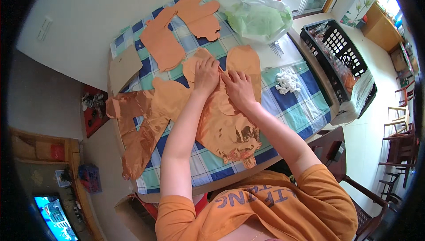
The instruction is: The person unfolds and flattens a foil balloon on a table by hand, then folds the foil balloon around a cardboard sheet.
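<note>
A flat, shiny copper-coloured foil balloon point(217, 121) with rounded lobes lies spread out in front of me on the table. My left hand point(206, 76) rests on its upper part with fingers bent down onto the foil. Close beside it, my right hand point(239, 88) has its thumb and fingers closed on a raised fold between the two hands. The fingertips partly hide that fold. To the left lies another copper foil piece point(146, 130), creased and hanging near the table edge. Matte orange folded foil pieces point(161, 46) sit farther back.
A checked blue, green and white cloth point(199, 170) covers the table. A pale green plastic bag point(261, 20) stands at the back right, near a white crumpled bundle point(287, 82). Right of the table is a black crate point(341, 46) of packaged items. Cardboard point(125, 69) lies left.
</note>
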Demonstrator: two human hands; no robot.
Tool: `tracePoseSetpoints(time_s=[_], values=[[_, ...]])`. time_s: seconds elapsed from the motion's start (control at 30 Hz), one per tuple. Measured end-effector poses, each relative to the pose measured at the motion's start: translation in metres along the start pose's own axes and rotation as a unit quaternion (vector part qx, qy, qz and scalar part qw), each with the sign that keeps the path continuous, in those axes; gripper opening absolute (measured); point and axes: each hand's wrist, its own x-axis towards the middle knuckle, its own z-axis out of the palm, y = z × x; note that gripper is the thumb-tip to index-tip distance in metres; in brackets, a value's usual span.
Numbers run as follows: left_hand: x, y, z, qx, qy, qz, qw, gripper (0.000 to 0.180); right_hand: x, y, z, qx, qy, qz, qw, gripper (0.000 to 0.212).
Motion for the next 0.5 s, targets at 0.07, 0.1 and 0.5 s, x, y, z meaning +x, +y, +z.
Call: tracePoseSetpoints(time_s=[0.07, 0.1, 0.5], values=[[0.000, -0.005, 0.005, -0.009, -0.002, -0.017, 1.000, 0.022, 0.002, -0.001, 0.003, 0.002, 0.010, -0.006, 1.000, 0.050], [0.000, -0.007, 0.008, -0.018, -0.003, -0.034, 0.999, 0.022, 0.003, -0.001, 0.004, 0.002, 0.022, -0.013, 1.000, 0.050], [0.018, -0.018, 0.012, 0.061, -0.078, -0.122, 0.988, 0.044, 0.001, 0.000, -0.002, -0.008, 0.008, -0.002, 1.000, 0.052]])
